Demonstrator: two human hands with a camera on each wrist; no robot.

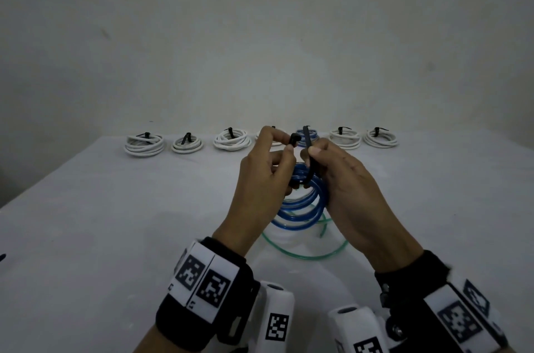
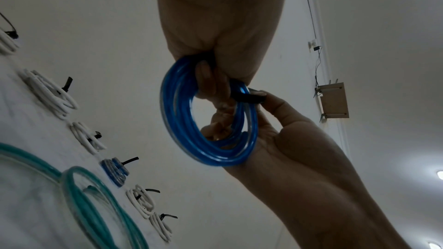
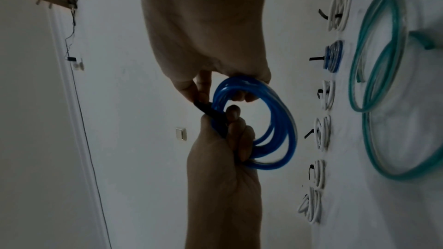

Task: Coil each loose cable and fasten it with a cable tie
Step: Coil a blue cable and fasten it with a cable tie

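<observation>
Both hands hold a blue cable coil [image 1: 310,206] [image 2: 203,150] [image 3: 282,120] upright above the white table [image 1: 115,222]. A black cable tie [image 1: 308,162] [image 2: 249,98] [image 3: 208,111] loops round the coil's top. My left hand [image 1: 289,144] [image 3: 223,168] pinches the tie's bent end between thumb and forefinger, and its lower fingers curl into the coil. My right hand [image 1: 307,153] [image 2: 299,139] pinches the tie's upright strap, with other fingers hooked through the coil. A loose green cable [image 1: 306,257] [image 2: 87,215] [image 3: 397,176] lies on the table beneath the hands.
Along the table's back edge stands a row of several tied coils: white ones [image 1: 144,144] and one blue [image 1: 315,135], each with a black tie. A plain wall rises behind them. The table's left edge slants toward me.
</observation>
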